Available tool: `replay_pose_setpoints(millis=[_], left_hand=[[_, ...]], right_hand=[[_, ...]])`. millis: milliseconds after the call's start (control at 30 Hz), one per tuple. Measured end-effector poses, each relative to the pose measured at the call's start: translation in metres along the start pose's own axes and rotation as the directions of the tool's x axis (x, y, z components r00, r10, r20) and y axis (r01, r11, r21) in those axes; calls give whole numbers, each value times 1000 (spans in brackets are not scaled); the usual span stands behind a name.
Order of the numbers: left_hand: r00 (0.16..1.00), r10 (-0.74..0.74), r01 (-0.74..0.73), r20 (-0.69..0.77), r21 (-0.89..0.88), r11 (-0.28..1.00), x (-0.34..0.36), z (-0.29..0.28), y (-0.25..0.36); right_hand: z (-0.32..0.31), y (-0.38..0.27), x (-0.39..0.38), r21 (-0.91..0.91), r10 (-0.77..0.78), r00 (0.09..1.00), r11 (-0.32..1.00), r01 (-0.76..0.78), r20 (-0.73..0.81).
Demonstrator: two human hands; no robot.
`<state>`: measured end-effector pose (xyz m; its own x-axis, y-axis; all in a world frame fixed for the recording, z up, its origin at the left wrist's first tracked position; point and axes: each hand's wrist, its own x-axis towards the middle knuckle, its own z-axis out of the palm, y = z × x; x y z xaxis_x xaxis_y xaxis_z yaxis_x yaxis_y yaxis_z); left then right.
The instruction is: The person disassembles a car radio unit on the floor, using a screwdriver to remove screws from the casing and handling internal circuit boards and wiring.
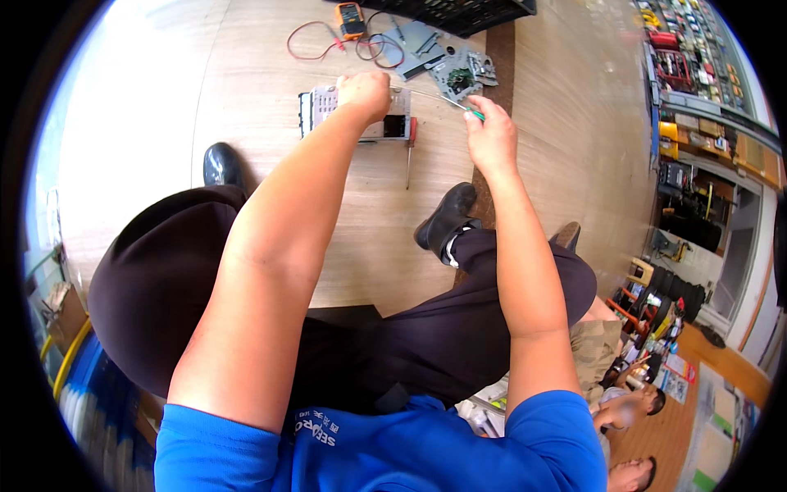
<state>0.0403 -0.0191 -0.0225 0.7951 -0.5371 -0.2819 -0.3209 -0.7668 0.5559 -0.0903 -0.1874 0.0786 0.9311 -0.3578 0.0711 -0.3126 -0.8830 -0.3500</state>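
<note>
Fingers of the left hand (365, 92) curl down over the top of a small grey electronic unit (354, 115) that lies on the wooden floor (246, 74), pressing on it from above; the fingertips themselves are hidden behind the knuckles. The right hand (490, 135) is closed in a fist around the green handle of a thin tool (447, 102), whose slim metal shaft runs left toward the unit's upper right corner. Just beside the unit's right edge a red-handled screwdriver (410, 152) lies on the floor, blade pointing toward the person.

Farther up the floor sit an orange multimeter (350, 20) with red test leads (307, 41) looped around it, a bare circuit board (461, 75) and a grey metal cover plate (418, 41), all well apart from the hands. A black plastic crate (459, 12) stands at the top edge. The person sits with legs apart in dark trousers, black shoes (447, 217) on either side of the unit. Shelves of goods fill the right rim.
</note>
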Motion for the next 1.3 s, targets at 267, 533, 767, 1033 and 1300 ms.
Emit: replay_pose_setpoints(millis=[267, 533, 767, 1033, 1300], left_hand=[[997, 81, -81, 12, 8, 997, 10, -16, 3], [981, -5, 23, -193, 92, 995, -18, -73, -63], [962, 45, -172, 268, 472, 865, -127, -193, 13], [982, 87, -166, 171, 533, 830, -160, -215, 61], [963, 159, -245, 220, 453, 857, -137, -205, 79]], right_hand=[[31, 79, 3, 144, 339, 939, 933, -329, -54], [81, 115, -25, 176, 620, 778, 758, -628, 100], [104, 92, -25, 390, 708, 574, 433, -813, 411], [173, 153, -27, 71, 568, 818, 815, -575, 92], [211, 261, -46, 100, 652, 732, 730, -676, 196]])
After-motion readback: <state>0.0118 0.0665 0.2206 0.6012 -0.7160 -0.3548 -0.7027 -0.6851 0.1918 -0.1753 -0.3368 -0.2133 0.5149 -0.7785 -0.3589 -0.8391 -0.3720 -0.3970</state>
